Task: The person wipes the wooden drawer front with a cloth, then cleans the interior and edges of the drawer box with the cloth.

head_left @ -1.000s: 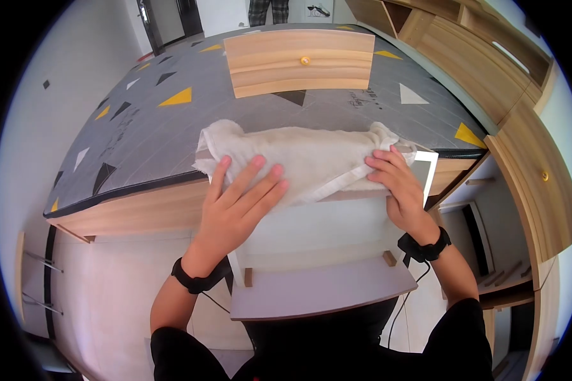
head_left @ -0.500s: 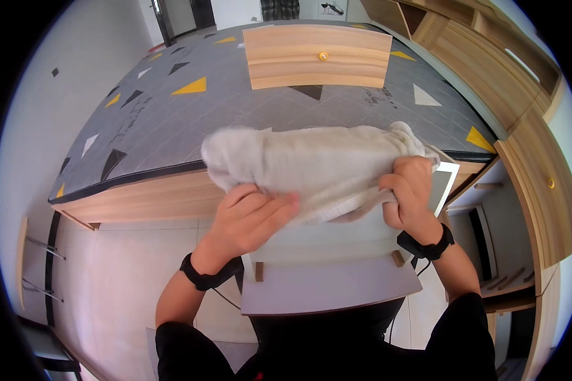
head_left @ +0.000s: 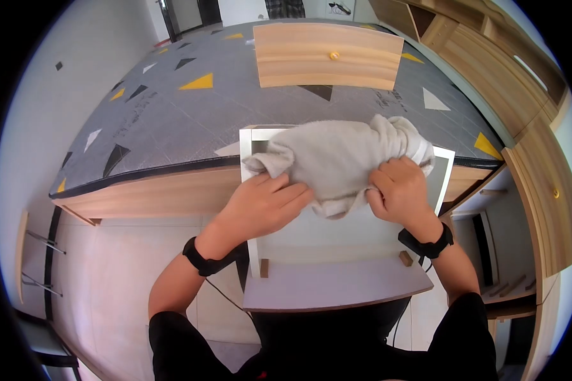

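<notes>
Bunched in front of me, a light beige cloth (head_left: 340, 149) hangs over the far half of a white drawer (head_left: 337, 282). My left hand (head_left: 267, 206) grips the cloth's lower left edge with curled fingers. At the right, my right hand (head_left: 400, 190) is closed on the gathered right end of it. The drawer stands between my forearms, its inner front panel close to my body and its far end against the bed. Cloth folds hide part of the drawer's inside, and my fingertips are partly hidden in the fabric.
A drawer with a wood-grain front (head_left: 327, 70) and yellow knob rests on the grey patterned mattress (head_left: 203, 120). Wooden cabinets (head_left: 534, 197) stand along the right side. At the lower left is a black chair (head_left: 51, 355), with a white wall (head_left: 51, 108) beyond.
The cloth has drawn inward at its left end and is more bunched, uncovering the drawer's far left corner. My left hand has shifted slightly right; both hands keep hold.
</notes>
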A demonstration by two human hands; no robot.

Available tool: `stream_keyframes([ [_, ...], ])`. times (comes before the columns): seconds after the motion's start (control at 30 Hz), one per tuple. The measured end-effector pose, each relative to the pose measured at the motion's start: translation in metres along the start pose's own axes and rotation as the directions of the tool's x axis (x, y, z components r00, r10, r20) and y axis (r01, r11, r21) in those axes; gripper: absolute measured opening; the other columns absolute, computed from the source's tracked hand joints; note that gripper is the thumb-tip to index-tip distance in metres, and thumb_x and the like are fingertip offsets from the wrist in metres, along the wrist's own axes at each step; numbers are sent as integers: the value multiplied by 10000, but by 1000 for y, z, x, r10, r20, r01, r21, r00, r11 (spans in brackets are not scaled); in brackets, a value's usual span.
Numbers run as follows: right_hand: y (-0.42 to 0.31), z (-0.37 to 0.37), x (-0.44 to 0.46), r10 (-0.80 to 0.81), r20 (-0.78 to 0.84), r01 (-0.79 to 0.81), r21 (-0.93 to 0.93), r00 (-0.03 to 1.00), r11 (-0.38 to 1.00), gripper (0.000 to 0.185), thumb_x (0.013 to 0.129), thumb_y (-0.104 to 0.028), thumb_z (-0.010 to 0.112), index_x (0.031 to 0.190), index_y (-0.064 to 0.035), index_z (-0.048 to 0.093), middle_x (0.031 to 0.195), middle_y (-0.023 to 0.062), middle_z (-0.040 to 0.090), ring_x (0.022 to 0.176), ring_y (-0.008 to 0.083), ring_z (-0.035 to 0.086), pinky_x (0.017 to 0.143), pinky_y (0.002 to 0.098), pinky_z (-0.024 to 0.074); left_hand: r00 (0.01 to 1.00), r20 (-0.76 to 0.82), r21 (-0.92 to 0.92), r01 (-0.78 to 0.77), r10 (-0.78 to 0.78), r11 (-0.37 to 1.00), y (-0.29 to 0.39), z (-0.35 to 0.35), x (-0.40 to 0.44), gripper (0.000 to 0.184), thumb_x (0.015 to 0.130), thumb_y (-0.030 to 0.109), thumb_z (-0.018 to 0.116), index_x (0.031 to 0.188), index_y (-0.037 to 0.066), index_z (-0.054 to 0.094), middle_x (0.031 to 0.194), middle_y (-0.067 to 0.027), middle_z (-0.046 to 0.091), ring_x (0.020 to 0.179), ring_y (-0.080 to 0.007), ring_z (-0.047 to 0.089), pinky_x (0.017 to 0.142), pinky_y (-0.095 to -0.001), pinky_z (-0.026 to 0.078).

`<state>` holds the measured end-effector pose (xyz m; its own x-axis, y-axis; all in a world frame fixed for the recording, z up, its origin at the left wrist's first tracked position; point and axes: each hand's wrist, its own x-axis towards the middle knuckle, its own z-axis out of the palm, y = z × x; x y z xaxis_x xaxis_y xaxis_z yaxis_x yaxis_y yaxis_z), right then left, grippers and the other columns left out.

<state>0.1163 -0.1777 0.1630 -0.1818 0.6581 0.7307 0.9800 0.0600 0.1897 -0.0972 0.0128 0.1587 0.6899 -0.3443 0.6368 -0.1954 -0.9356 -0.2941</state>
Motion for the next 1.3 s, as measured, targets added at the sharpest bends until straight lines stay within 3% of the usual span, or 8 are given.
stream_keyframes([
  [0.23,-10,12,-14,154,128,-156,4,980,988,209,689,-94,598,894,-54,589,556,94,516,527,312,550,551,425,441,977,212,70,-6,-9,998,4,1,-6,221,706,171,723,911,134,649,803,30,571,773,-156,547,697,-296,434],
  [0.4,-16,26,-32,426,542,-557,95,724,825,464,796,-106,572,1226,-17,423,541,183,559,532,405,600,563,499,498,948,315,142,-4,-42,990,6,8,-11,132,758,226,707,819,149,618,743,29,558,785,-155,565,717,-297,428],
  [0.5,-20,32,-44,377,602,-533,97,704,841,622,806,-118,575,1353,39,325,606,214,612,523,396,615,538,485,519,924,377,145,5,-60,989,12,11,-13,125,757,225,698,818,145,623,735,17,569,803,-158,582,718,-299,435],
  [0.73,-30,24,-52,300,688,-534,148,660,833,592,809,-90,572,1331,5,311,585,228,588,565,443,602,596,506,508,825,483,293,162,-292,942,72,22,-36,212,801,192,625,942,35,622,859,-85,618,861,-240,600,762,-351,460],
  [0.8,-35,16,-53,238,799,-533,119,552,838,604,817,-100,573,1344,8,300,600,227,597,586,443,611,617,498,511,670,687,26,364,-281,931,77,16,-38,344,798,275,699,1051,51,634,900,-85,623,906,-241,618,733,-375,505],
  [0.9,-39,13,-62,154,886,-551,129,437,824,674,809,-109,572,1406,35,294,644,224,631,597,406,636,632,467,528,675,708,-37,329,-207,944,73,23,-49,362,799,320,714,1030,55,631,938,-89,623,942,-246,618,714,-381,510],
  [1.1,-44,11,-70,131,853,-553,203,505,808,634,831,-125,567,1391,22,310,653,222,634,626,410,640,651,469,526,770,630,-78,196,-105,977,68,30,-60,346,802,291,689,1054,68,612,957,-77,619,922,-248,613,749,-378,496],
  [1.3,-45,18,-75,139,817,-557,246,559,794,608,821,-114,571,1367,29,344,651,223,632,622,406,639,648,467,526,693,713,-60,208,-104,976,69,25,-52,338,801,275,679,1056,66,603,957,-77,618,936,-249,607,777,-375,489],
])
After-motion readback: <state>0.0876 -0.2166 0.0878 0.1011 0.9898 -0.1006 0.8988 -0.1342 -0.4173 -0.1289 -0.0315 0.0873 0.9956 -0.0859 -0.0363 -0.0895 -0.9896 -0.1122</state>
